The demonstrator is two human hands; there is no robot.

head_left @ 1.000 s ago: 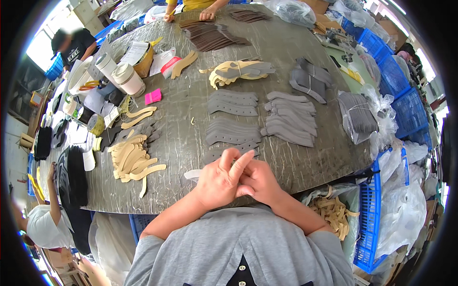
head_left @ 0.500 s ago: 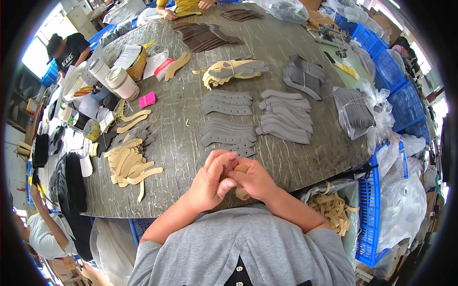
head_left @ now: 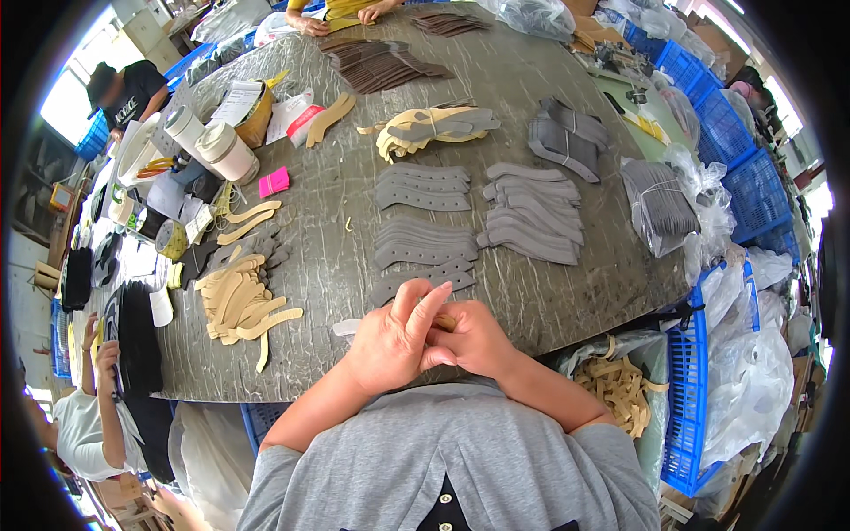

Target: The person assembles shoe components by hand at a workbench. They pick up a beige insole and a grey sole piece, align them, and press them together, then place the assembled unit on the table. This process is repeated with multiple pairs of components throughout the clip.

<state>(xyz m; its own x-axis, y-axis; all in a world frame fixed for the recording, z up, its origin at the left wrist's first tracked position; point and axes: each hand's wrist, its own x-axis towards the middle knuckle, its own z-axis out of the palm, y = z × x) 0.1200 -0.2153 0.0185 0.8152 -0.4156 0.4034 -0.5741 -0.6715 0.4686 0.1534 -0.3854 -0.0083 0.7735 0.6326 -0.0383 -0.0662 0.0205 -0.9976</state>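
My hands meet close in front of my body at the table's near edge. My left hand (head_left: 394, 343) has two fingers stretched forward, with its thumb reaching toward the right hand. From behind it, on the left side, sticks out the pale rounded end of a grey strip (head_left: 345, 327); its middle is hidden by the hand. My right hand (head_left: 476, 341) is closed, a small bit of a tan strip (head_left: 447, 322) showing at its fingertips. Just beyond the hands lie neat rows of curved grey strips with small holes (head_left: 425, 241). Left of them is a loose heap of tan strips (head_left: 235, 301).
Plain grey curved pieces (head_left: 531, 217) and a bagged bundle (head_left: 660, 199) lie to the right. A lined blue crate (head_left: 686, 398) by my right side holds tan scraps (head_left: 615, 389). White jars (head_left: 226, 152) stand back left. Co-workers sit at the far edge (head_left: 341, 13) and left.
The grey strip's end has come into view left of my left hand. The tan piece hanging below my right fingers no longer shows. The co-worker at lower left has raised both hands.
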